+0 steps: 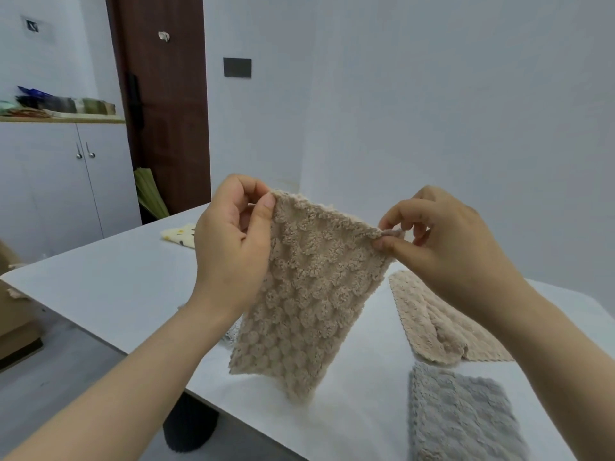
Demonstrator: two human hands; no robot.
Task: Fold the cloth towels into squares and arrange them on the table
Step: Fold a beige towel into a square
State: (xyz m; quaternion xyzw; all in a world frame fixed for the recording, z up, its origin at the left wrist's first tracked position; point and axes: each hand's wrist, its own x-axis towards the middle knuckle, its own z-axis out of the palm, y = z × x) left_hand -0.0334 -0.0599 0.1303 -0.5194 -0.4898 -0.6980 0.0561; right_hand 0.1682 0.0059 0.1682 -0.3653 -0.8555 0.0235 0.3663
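Note:
A beige bubble-textured towel (306, 294) hangs in the air above the white table (116, 281). My left hand (233, 247) pinches its top left corner, and my right hand (446, 247) pinches its top right corner by the small loop. The towel's lower end hangs just over the table top. A second beige towel (439, 324) lies crumpled on the table at the right, partly under my right forearm. A grey towel (462, 417) lies flat near the front right. A yellow patterned cloth (179, 236) lies at the far side of the table, behind my left hand.
The table's near edge runs diagonally from left to bottom centre, with a dark round leg (189, 427) under it. A white cabinet (63, 181) and a brown door (166, 94) stand at the back left. A cardboard box (13, 314) sits on the floor at the left.

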